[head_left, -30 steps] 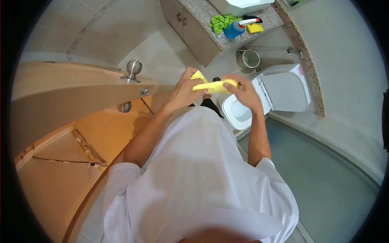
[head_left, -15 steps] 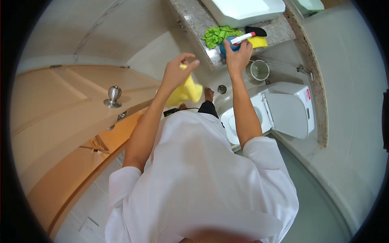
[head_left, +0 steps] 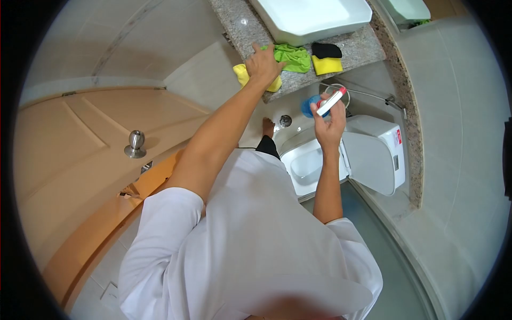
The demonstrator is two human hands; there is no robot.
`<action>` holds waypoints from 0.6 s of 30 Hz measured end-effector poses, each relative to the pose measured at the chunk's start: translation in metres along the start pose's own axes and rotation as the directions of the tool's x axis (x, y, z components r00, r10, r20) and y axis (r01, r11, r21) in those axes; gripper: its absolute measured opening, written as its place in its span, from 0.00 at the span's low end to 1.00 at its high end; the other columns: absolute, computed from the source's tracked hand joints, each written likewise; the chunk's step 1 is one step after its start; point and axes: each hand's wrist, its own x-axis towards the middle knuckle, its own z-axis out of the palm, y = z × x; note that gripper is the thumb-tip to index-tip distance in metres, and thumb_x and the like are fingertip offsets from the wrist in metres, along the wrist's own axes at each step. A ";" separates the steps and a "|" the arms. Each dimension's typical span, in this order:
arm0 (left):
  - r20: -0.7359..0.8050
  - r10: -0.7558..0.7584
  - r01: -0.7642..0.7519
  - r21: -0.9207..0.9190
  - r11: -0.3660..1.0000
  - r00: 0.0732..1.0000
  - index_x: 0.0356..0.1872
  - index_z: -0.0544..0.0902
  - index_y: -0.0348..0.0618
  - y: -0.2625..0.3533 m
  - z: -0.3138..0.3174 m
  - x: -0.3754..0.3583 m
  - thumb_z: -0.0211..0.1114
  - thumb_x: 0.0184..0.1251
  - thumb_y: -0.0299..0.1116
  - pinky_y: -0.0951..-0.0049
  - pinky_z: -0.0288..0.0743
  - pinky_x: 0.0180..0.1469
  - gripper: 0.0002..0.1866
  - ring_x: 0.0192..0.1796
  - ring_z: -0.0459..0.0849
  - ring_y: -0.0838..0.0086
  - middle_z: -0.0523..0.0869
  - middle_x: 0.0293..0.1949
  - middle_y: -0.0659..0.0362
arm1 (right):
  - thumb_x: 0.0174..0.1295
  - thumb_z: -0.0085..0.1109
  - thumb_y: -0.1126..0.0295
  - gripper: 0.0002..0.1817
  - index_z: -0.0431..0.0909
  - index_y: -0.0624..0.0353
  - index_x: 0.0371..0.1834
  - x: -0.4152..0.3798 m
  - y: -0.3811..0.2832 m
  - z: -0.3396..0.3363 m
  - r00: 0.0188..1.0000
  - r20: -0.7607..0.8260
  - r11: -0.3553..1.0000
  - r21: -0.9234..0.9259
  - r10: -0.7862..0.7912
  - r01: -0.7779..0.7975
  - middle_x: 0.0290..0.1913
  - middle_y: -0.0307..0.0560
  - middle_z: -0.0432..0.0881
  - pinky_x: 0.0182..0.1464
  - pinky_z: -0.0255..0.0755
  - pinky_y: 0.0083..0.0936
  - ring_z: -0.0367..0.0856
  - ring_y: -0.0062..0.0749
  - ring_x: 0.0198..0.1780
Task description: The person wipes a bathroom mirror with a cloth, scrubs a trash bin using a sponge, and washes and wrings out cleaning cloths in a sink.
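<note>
Pressing a cloth down, holding up a spray bottle.
My left hand [head_left: 263,63] is lying flat on the yellow cloth [head_left: 242,74] at the countertop's [head_left: 357,50] front edge; my right hand [head_left: 329,124] is gripping the blue spray bottle [head_left: 320,105] above the toilet [head_left: 341,154].

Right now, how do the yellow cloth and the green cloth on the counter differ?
The yellow cloth lies at the granite counter's front edge, mostly covered by the left hand pressing on it; the green cloth lies bunched farther back beside the sink, and only the fingertips reach it. Little of the yellow cloth shows; most of the green one does. Both lie crumpled on the counter.
</note>
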 end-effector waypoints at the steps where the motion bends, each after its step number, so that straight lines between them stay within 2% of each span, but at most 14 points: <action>1: 0.019 -0.008 0.008 0.034 0.999 1.000 0.64 0.78 0.54 -0.003 0.006 0.004 0.75 0.58 0.53 0.48 0.81 0.51 0.33 0.50 0.86 0.42 0.74 0.59 0.40 | 0.57 0.74 0.68 0.19 0.82 0.64 0.49 -0.002 0.002 -0.006 0.998 0.057 1.000 -0.008 0.008 -0.007 0.47 0.50 0.83 0.52 0.71 0.38 0.78 0.48 0.48; 5: -0.029 0.018 -0.017 0.028 0.999 0.999 0.59 0.82 0.52 -0.014 0.013 0.008 0.74 0.58 0.45 0.50 0.81 0.52 0.27 0.50 0.85 0.44 0.78 0.56 0.43 | 0.57 0.74 0.67 0.19 0.84 0.64 0.48 -0.006 0.008 -0.024 0.994 0.108 0.999 -0.044 0.024 -0.020 0.51 0.51 0.84 0.54 0.72 0.39 0.79 0.48 0.50; 8: -0.099 0.034 -0.037 -0.033 0.999 0.995 0.54 0.85 0.50 -0.018 -0.014 0.002 0.73 0.57 0.40 0.52 0.80 0.52 0.21 0.50 0.85 0.47 0.83 0.50 0.47 | 0.56 0.74 0.68 0.19 0.84 0.63 0.49 -0.005 0.006 -0.028 0.989 0.145 0.999 -0.040 0.013 -0.007 0.52 0.51 0.84 0.55 0.73 0.39 0.79 0.49 0.52; 10: -0.145 0.033 -0.050 -0.113 0.992 0.989 0.52 0.85 0.50 -0.024 -0.038 -0.024 0.72 0.57 0.39 0.54 0.79 0.50 0.20 0.49 0.85 0.51 0.85 0.45 0.50 | 0.56 0.74 0.68 0.19 0.84 0.62 0.49 -0.005 0.005 -0.027 0.986 0.165 0.999 -0.045 -0.015 0.022 0.52 0.51 0.84 0.56 0.73 0.39 0.79 0.49 0.53; 11: -0.148 0.027 -0.044 -0.114 0.993 0.989 0.52 0.85 0.50 -0.032 -0.044 -0.039 0.72 0.57 0.39 0.54 0.79 0.50 0.20 0.49 0.85 0.51 0.85 0.45 0.50 | 0.56 0.74 0.68 0.19 0.84 0.62 0.49 -0.007 0.006 -0.024 0.985 0.170 0.999 -0.042 -0.019 0.026 0.52 0.51 0.84 0.56 0.73 0.39 0.79 0.49 0.53; 13: -0.184 0.103 -0.135 -0.170 0.976 0.978 0.49 0.85 0.50 -0.051 -0.054 -0.075 0.73 0.56 0.38 0.54 0.78 0.48 0.18 0.48 0.85 0.53 0.85 0.45 0.52 | 0.55 0.74 0.69 0.19 0.84 0.62 0.49 -0.010 0.007 -0.020 0.975 0.221 0.999 0.039 -0.029 0.021 0.53 0.51 0.84 0.57 0.73 0.38 0.79 0.48 0.54; 15: -0.181 0.098 -0.129 -0.173 0.976 0.979 0.48 0.85 0.48 -0.071 -0.062 -0.111 0.74 0.55 0.36 0.55 0.78 0.46 0.18 0.47 0.85 0.53 0.85 0.44 0.53 | 0.55 0.74 0.70 0.19 0.84 0.62 0.49 -0.012 0.003 -0.016 0.966 0.252 0.997 0.051 -0.061 0.050 0.52 0.50 0.84 0.56 0.74 0.38 0.79 0.48 0.53; 17: -0.160 0.065 -0.099 -0.214 0.972 0.985 0.46 0.86 0.46 -0.094 -0.069 -0.148 0.75 0.54 0.35 0.56 0.78 0.46 0.17 0.47 0.85 0.53 0.86 0.45 0.53 | 0.54 0.74 0.70 0.18 0.84 0.62 0.48 -0.021 0.004 -0.008 0.927 0.363 0.995 0.037 -0.097 0.090 0.51 0.50 0.84 0.55 0.74 0.38 0.79 0.49 0.52; 18: -0.130 0.051 -0.083 -0.250 0.965 0.990 0.45 0.86 0.44 -0.103 -0.073 -0.165 0.75 0.53 0.35 0.58 0.79 0.47 0.17 0.46 0.85 0.53 0.86 0.46 0.53 | 0.55 0.74 0.70 0.18 0.84 0.62 0.49 -0.028 0.005 -0.005 0.902 0.431 0.999 0.048 -0.037 0.018 0.55 0.51 0.84 0.60 0.73 0.39 0.80 0.49 0.57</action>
